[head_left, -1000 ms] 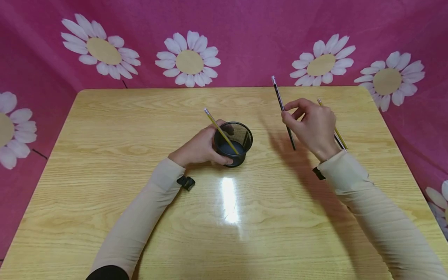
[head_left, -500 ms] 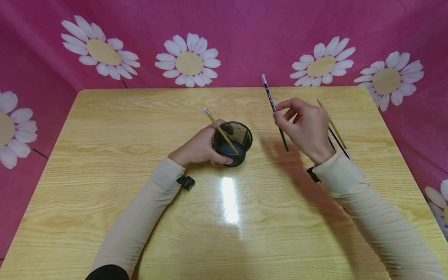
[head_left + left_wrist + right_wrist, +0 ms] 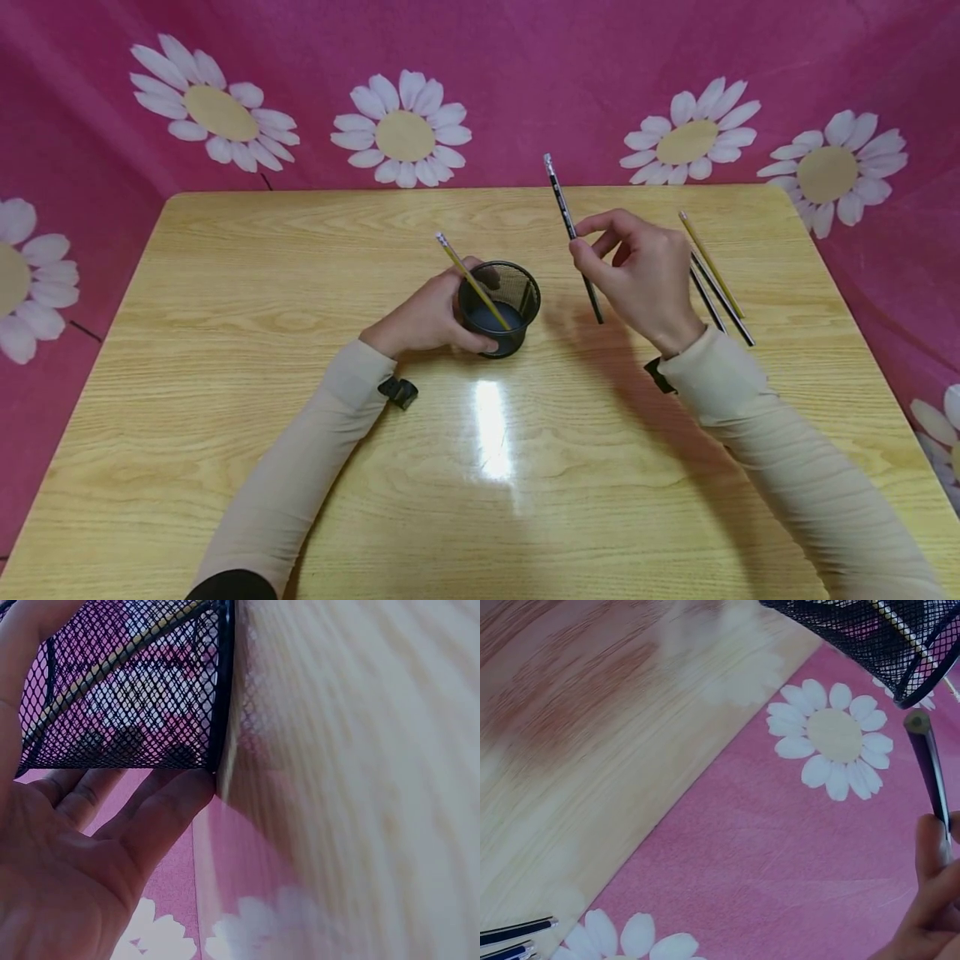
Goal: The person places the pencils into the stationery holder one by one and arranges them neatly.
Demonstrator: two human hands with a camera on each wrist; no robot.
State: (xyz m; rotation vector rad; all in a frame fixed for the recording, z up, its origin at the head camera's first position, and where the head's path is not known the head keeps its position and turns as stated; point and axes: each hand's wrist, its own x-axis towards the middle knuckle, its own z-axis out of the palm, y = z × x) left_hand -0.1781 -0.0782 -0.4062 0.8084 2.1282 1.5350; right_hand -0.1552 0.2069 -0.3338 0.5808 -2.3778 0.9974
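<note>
A black mesh pencil cup (image 3: 517, 287) stands on the table, gripped round its left side by my left hand (image 3: 427, 317). One yellow pencil (image 3: 472, 282) leans inside it, its eraser end sticking out at the upper left. In the left wrist view the fingers curve about the mesh cup (image 3: 150, 690). My right hand (image 3: 645, 271) pinches a black patterned pencil (image 3: 561, 200) between thumb and fingertips. That pencil is raised over the table to the right of the cup, eraser end up. The right wrist view shows its flat lower end (image 3: 917, 722) near the cup's rim (image 3: 907, 701).
Behind the right hand lie a yellow pencil (image 3: 712, 262) and two dark pencils (image 3: 723, 300) on the wooden table (image 3: 225, 333). A pink cloth with white daisies (image 3: 525, 92) hangs along the table's back and side edges.
The right hand has carried the black pencil leftward, nearer the cup. More of the pencils lying on the right now shows. The left hand and cup have stayed put.
</note>
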